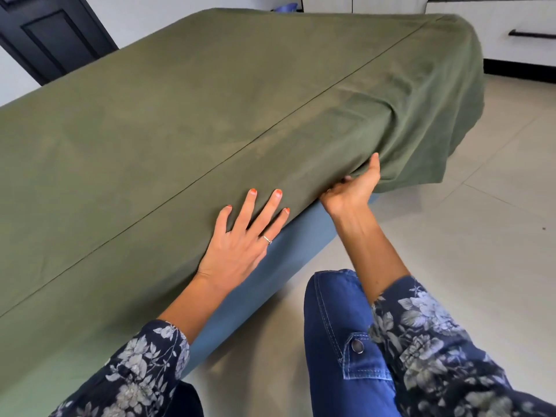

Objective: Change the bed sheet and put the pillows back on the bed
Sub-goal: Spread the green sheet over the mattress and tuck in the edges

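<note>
Green sheet [210, 100] covers the bed. The left hand [240, 245] lies flat on it, fingers spread straight. The right hand [353, 188], palm up, curls around the sheet's hanging edge.

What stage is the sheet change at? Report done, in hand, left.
Done: the green sheet is spread smooth over the bed top. In hand: the left hand presses it flat at the edge while the right hand grips the hanging edge, apparently tucking. Left: the far corner drapes loose; no pillows in view.

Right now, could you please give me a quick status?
Left hand flat on olive-green cotton bed sheet. Right hand gripping its hanging edge. No pillows visible.
</note>
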